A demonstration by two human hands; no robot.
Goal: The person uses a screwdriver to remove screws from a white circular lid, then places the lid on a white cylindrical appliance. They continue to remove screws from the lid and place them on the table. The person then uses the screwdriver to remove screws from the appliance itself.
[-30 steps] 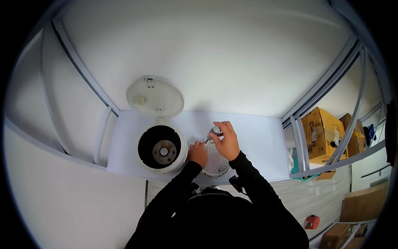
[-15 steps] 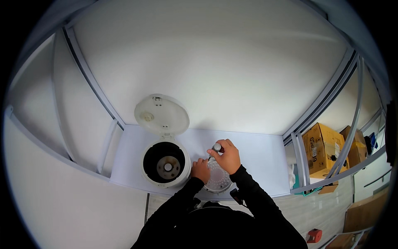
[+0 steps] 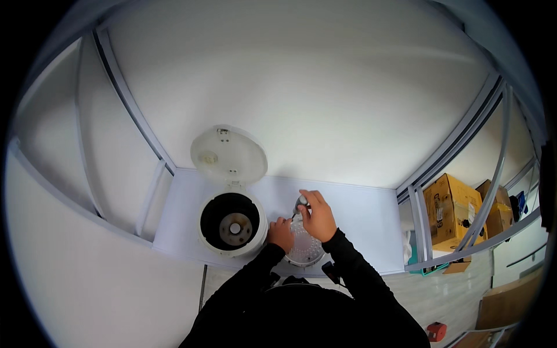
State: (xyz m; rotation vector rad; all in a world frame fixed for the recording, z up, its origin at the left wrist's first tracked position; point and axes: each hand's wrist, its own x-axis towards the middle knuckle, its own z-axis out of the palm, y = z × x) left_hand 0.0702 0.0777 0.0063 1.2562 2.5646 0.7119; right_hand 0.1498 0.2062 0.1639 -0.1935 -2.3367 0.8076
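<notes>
A white rice cooker (image 3: pixel 261 235) stands at the left of the table with its lid (image 3: pixel 229 153) raised. Its dark well has no pot in it, and a round metal plate (image 3: pixel 234 228) shows at the bottom. Beside it lies a round, pale, dimpled part (image 3: pixel 306 246), near the table's front edge. My left hand (image 3: pixel 281 234) grips that part's left rim with curled fingers. In my right hand (image 3: pixel 319 218) is a grey-handled screwdriver (image 3: pixel 300 200), tilted, its thin dark shaft pointing down at the part's far edge. The tip is too small to make out.
The white table (image 3: pixel 365 232) meets a pale wall (image 3: pixel 325 116) at the back. Metal frame posts rise on both sides. Beyond the right frame are cardboard boxes (image 3: pixel 447 211) and a teal crate (image 3: pixel 432 269). A red object (image 3: pixel 436 332) lies on the floor at lower right.
The screwdriver handle has tilted and dropped slightly left, and my right fingers have shifted around it, showing the shaft. My left hand stays on the rim. The whole view has shifted a little.
</notes>
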